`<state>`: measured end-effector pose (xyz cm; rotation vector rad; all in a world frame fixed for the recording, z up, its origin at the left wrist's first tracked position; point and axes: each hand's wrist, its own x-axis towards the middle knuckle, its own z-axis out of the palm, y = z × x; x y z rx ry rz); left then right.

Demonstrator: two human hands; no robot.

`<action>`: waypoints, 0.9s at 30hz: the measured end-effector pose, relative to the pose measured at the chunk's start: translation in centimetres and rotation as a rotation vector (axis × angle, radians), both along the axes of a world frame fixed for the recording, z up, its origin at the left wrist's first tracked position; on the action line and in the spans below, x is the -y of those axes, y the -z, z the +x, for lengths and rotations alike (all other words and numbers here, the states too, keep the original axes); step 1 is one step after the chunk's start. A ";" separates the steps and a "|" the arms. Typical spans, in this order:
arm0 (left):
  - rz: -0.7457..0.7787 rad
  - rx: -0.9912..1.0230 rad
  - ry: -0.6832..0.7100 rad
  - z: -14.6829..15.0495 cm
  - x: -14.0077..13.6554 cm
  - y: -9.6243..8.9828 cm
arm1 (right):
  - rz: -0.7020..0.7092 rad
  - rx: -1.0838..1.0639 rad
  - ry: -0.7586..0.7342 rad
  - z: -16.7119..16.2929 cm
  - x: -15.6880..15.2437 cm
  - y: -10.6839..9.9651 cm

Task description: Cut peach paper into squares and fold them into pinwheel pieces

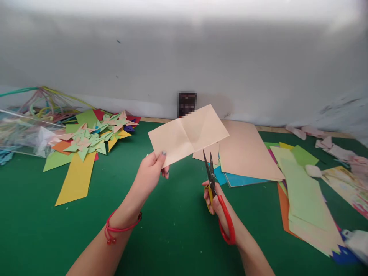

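My left hand [152, 168] pinches the lower left part of a peach-coloured sheet of paper [198, 128], which is held up off the table and has a crease across its middle. In my right hand [217, 205] is a pair of scissors [227, 222] with dark blades, one red handle loop and one yellow. The blades are slightly apart and point up, just below the paper's lower edge. Behind and to the right lie larger peach sheets [247, 153] on top of blue paper [244, 180].
On the green table [166, 234], a heap of folded paper stars [89, 140] lies left, with a yellow strip [77, 178] in front. Clear plastic [25, 130] and coloured strands [48, 101] are far left. Paper strips [304, 191] and an eraser-like white piece [312, 171] lie right. A wall [143, 69] stands behind.
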<state>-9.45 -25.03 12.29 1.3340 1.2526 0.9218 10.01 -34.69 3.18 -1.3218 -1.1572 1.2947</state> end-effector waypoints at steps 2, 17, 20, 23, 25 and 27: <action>0.005 0.011 -0.009 0.0 0.3 -0.4 | 0.001 -0.015 -0.011 0.0 0.0 0.2; -0.125 -0.075 0.210 1.4 1.7 -0.7 | -0.148 0.112 0.074 -1.3 0.3 -3.8; -0.131 -0.076 0.230 1.6 1.8 -0.5 | -0.151 0.111 0.087 -1.3 0.3 -3.8; -0.131 -0.090 0.243 1.8 1.9 -0.6 | -0.158 0.100 0.101 -1.3 0.3 -3.9; -0.134 -0.100 0.246 1.8 2.0 -0.6 | -0.158 0.091 0.106 -1.3 0.3 -3.9; -0.140 -0.100 0.248 1.8 2.0 -0.7 | -0.154 0.088 0.109 -1.3 0.4 -3.9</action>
